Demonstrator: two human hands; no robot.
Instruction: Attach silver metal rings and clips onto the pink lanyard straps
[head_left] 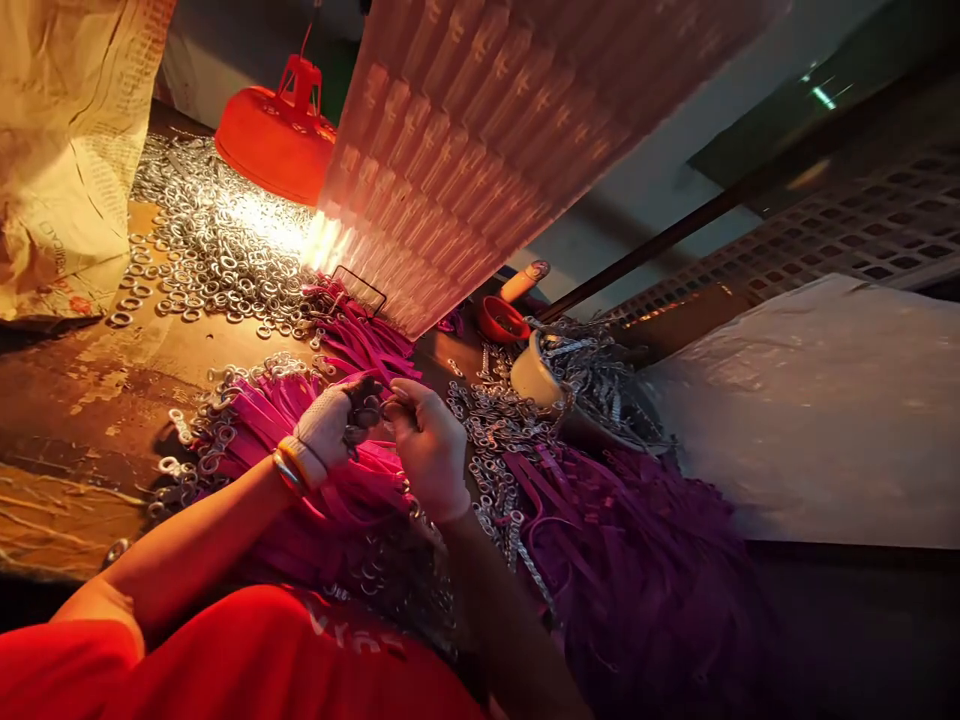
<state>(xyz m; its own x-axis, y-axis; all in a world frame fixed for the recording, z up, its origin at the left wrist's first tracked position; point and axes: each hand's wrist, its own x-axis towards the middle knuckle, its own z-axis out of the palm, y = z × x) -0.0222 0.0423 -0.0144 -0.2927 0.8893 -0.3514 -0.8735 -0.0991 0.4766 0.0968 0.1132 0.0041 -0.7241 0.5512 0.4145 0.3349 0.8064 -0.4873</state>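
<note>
My left hand (324, 425), in a pale glove with dark fingertips and bands at the wrist, curls around a few metal rings (366, 410). Close by on the right, my right hand (435, 445), also pale-gloved, is closed in a pinch by these rings; what lies between its fingertips is too small to make out. Beneath both hands spreads a heap of bright pink straps (262, 415), many with metal ring fittings (176, 470) at their ends. Another bunch of pink straps (367, 340) lies just beyond my hands.
A red lamp (274, 140) hangs over a large pile of metal rings (217, 240). Right of it slants a corrugated translucent sheet (465, 130). Purple straps (637, 560), a tipped pale container (536, 372) with metal chain-like pieces, and a red bowl (501, 322) lie rightward. A paper sack (67, 150) stands left.
</note>
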